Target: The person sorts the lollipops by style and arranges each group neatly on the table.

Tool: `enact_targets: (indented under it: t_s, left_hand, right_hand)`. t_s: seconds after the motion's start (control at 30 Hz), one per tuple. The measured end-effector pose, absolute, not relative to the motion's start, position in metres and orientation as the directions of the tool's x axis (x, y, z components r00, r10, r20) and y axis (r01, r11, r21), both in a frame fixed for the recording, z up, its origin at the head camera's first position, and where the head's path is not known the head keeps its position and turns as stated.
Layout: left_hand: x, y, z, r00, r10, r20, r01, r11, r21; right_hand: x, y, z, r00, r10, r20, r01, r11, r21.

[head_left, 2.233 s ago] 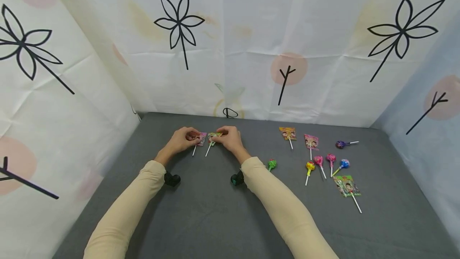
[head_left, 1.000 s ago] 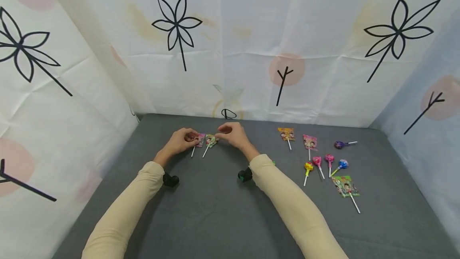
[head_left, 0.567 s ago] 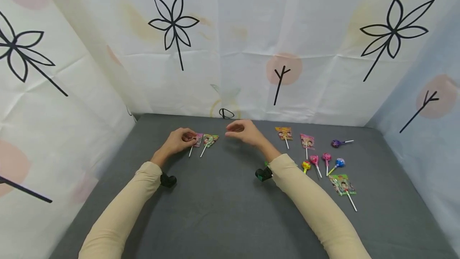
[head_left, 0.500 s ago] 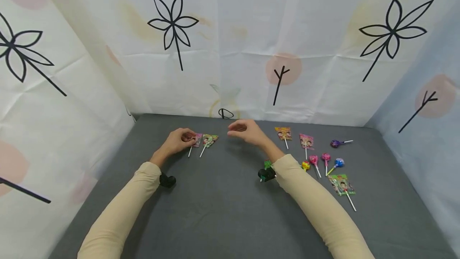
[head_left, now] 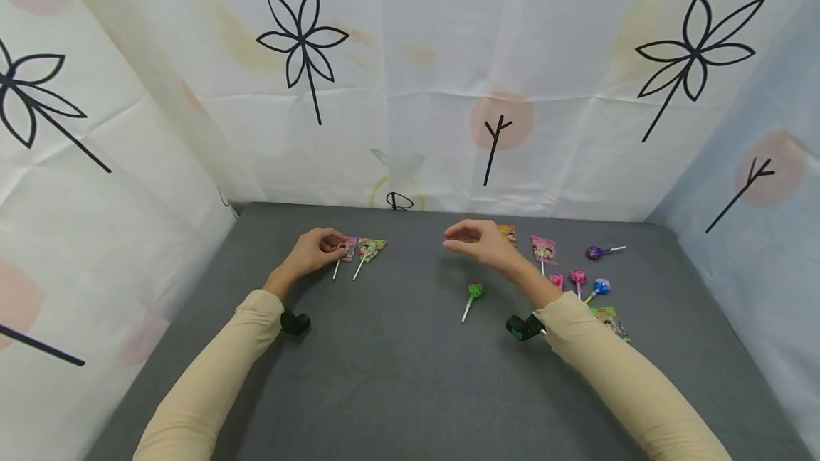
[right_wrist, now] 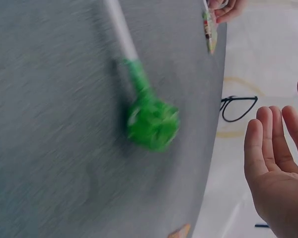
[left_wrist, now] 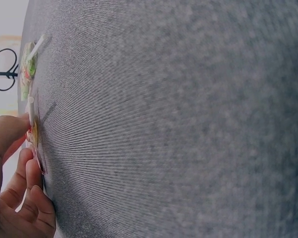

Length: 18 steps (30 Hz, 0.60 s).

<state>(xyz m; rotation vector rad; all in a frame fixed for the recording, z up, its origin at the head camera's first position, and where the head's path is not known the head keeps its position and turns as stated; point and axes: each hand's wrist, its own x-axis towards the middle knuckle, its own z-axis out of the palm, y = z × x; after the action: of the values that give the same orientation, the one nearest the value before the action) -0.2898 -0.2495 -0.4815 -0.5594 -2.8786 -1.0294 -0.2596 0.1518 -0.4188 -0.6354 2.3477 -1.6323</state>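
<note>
My left hand (head_left: 314, 250) pinches a flat lollipop in a pink wrapper (head_left: 349, 247) at the back left of the grey table; its white stick (left_wrist: 31, 110) shows beside the thumb in the left wrist view. Just right of it lies a lollipop in a green wrapper (head_left: 369, 248), untouched. My right hand (head_left: 485, 242) hovers with nothing in it, fingers extended and thumb apart. Below that hand lies a round green lollipop (head_left: 474, 291), large in the right wrist view. Partly behind the right hand is an orange-wrapped lollipop (head_left: 508, 233).
On the right lie a pink-wrapped lollipop (head_left: 543, 247), a purple lollipop (head_left: 595, 252), a blue one (head_left: 601, 287) and a round pink one (head_left: 578, 277). My right sleeve partly covers a green packet (head_left: 608, 319) and another pink lollipop (head_left: 556, 280). A patterned cloth (head_left: 423, 155) stands behind the table.
My right hand let go of the green-wrapped lollipop and moved right, away from it. The round green lollipop is uncovered; the yellow one is now hidden. The left hand stays on its packet.
</note>
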Motion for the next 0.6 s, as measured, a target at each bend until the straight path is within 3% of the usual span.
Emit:
enact_targets:
  t_s: [0.6]
  left_hand:
    - [-0.290, -0.249, -0.483, -0.943, 0.310, 0.125, 0.318, 0.719, 0.618]
  right_hand:
    - [-0.241, 0.225, -0.426, -0.925, -0.379, 0.037, -0.184, 0.358, -0.915]
